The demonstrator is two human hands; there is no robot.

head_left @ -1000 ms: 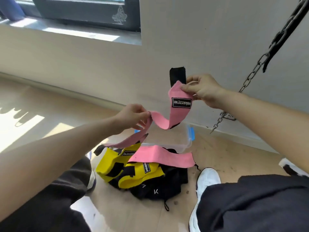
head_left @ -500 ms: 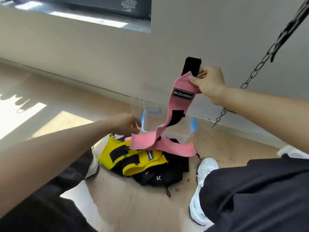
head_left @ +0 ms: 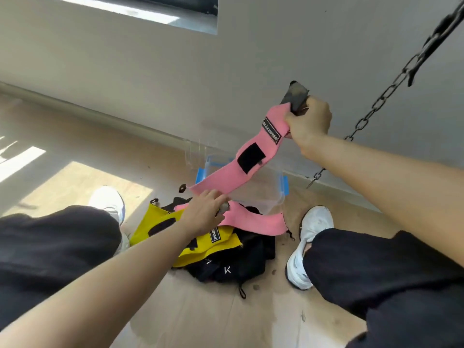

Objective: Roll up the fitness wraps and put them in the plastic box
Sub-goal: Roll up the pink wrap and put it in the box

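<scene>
My right hand (head_left: pixel 308 121) grips the top end of a pink fitness wrap (head_left: pixel 251 162), held high, with its black velcro tab sticking up above the fist. The wrap hangs unrolled down to the left, in front of the clear plastic box (head_left: pixel 285 187) with blue latches on the floor. My left hand (head_left: pixel 203 212) is low on the pile, fingers lying over a second pink wrap (head_left: pixel 258 219). Whether it grips that wrap is hidden by the back of the hand. Yellow wraps (head_left: pixel 155 219) lie under my left wrist.
Black fabric items (head_left: pixel 238 262) lie under the yellow and pink wraps. My white shoes (head_left: pixel 311 232) (head_left: pixel 110 199) flank the pile. A black chain (head_left: pixel 376 104) hangs diagonally at the right, in front of the wall. Bare wooden floor lies to the left.
My left hand let go of the pink wrap's lower part and dropped onto the pile. My right hand lifted the wrap's top end up and right, so the wrap now hangs stretched.
</scene>
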